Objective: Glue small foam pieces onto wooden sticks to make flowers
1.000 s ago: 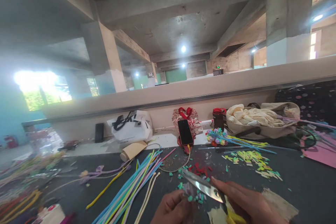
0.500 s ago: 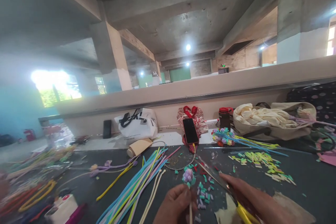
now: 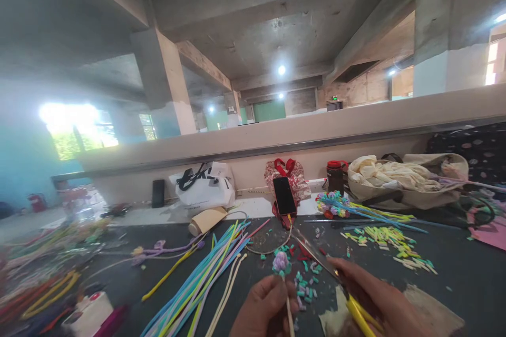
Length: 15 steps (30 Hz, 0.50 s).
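At lower centre of the frame, a pipe-cleaner flower [image 3: 281,262] is held upright on its pale stem, pinched in the closed left hand [image 3: 265,309]. The stem's long axis is seen running near vertical, bloom uppermost. Yellow-handled scissors [image 3: 340,284] are gripped by the right hand [image 3: 379,305] at lower right, blades angled up-left, the tip ending just right of the bloom and apart from it. Cut scraps [image 3: 306,284] are noted between the hands. Loose pipe cleaners [image 3: 205,274] crowd the left; dark table [image 3: 454,268] lies open to the right.
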{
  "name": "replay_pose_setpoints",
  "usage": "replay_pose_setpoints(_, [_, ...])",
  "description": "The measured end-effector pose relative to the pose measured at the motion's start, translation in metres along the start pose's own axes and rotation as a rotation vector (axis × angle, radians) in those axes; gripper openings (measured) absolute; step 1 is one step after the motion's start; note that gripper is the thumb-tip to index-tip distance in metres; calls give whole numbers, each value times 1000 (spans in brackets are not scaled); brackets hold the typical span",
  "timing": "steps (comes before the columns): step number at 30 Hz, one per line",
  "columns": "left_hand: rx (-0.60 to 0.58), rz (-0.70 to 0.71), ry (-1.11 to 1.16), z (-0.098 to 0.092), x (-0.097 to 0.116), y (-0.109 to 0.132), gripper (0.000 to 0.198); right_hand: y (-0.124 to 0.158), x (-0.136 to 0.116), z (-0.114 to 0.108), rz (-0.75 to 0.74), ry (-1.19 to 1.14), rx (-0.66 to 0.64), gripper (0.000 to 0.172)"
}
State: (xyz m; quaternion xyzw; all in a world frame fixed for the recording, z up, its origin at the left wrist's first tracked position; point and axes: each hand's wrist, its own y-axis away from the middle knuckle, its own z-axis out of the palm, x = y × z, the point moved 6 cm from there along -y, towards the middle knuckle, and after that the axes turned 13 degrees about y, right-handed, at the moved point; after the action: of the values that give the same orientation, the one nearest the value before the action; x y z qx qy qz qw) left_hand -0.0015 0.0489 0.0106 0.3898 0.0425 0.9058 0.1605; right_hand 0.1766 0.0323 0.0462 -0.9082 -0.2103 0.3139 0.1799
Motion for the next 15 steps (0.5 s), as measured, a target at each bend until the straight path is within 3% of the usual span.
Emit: replay_pose_setpoints(15, [-14, 59, 48, -1, 0, -1, 29, 1, 0, 8, -101, 60, 46, 46])
